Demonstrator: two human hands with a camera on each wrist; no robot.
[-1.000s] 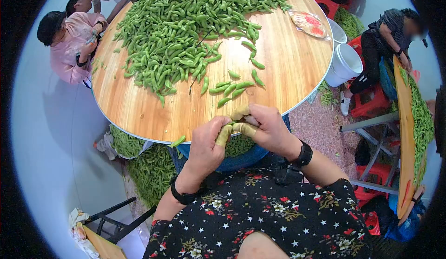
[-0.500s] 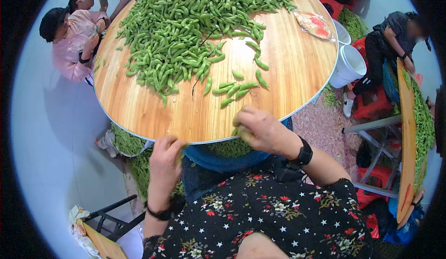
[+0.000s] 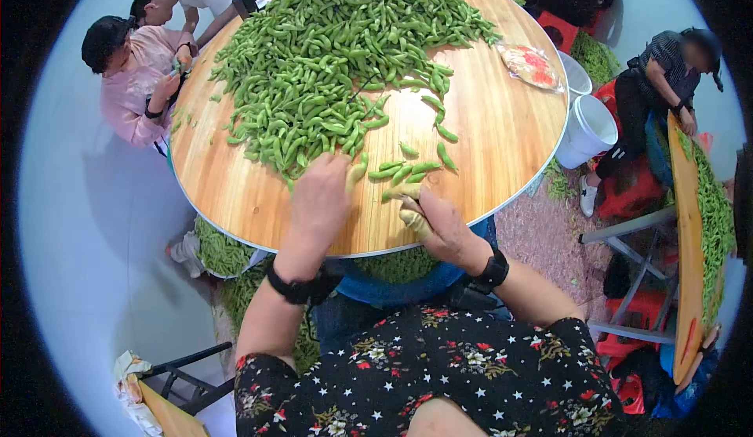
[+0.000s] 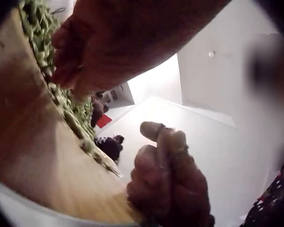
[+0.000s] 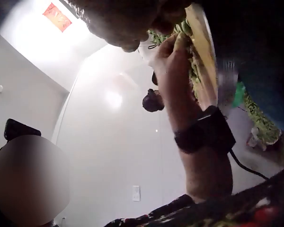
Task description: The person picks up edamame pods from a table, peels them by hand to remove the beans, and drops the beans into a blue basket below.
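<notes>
A big heap of green soybean pods (image 3: 329, 61) covers the far part of a round wooden table (image 3: 494, 155). My left hand (image 3: 318, 206) reaches to the near edge of that heap, its fingertips among the pods. In the right wrist view the left hand (image 5: 173, 68) has bent fingers at the pods; I cannot tell whether it grips one. Near the table's front edge, my right hand (image 3: 443, 224) is loosely curled beside several loose pods (image 3: 402, 174). Yellowish covers wrap its thumb and forefinger, which stand apart with nothing visible between them in the left wrist view (image 4: 170, 177).
Below the table edge stands a blue tub (image 3: 384, 293) with greens inside. A clear bag (image 3: 531, 67) lies at the table's right, white buckets (image 3: 587, 133) beyond it. People sit left and right; a second table (image 3: 687, 280) bears more pods.
Both hands were together over a pod at the table edge. They parted, the left swinging out to the left, then forward to the heap. The right has stayed near the front edge.
</notes>
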